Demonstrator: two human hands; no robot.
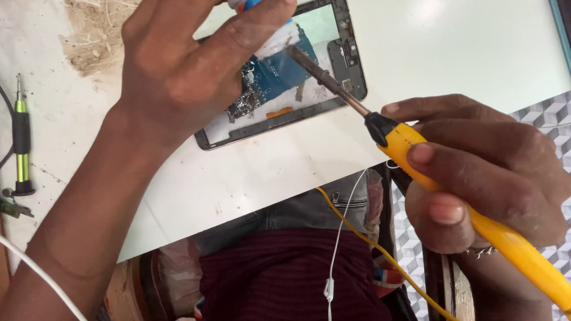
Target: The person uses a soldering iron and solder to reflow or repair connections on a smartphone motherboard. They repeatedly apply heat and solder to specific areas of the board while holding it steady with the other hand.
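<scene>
I'm holding the iron (pixel 476 214) in my right hand (pixel 488 172), grip pressed together around the yellow handle like a pen, thumb and forefinger well up toward the black collar. The tip (pixel 295 53) is reaching far ahead of that grip, up-left, touching down at the blue board (pixel 279 74) inside the opened tablet (pixel 285 83) on the counter (pixel 416 53).

My left hand (pixel 178 65) is hovering over the tablet, fingers pinching a small white-and-blue thing (pixel 270 35) right at the tip; I cannot tell what it is, the hand is hiding most of it.

To do this well, I'm judging: keep the right grip firm but low on the handle, steady the wrist so the long shaft isn't wobbling, keep the tip only on the one spot and not dragging across the board. Left fingers are sitting very near the hot shaft, so keeping them behind the tip matters. The yellow cord (pixel 380 252) is trailing below my grip over my lap; it shouldn't tug.

A green screwdriver (pixel 22 142) is lying well left of the left hand, untouched.
</scene>
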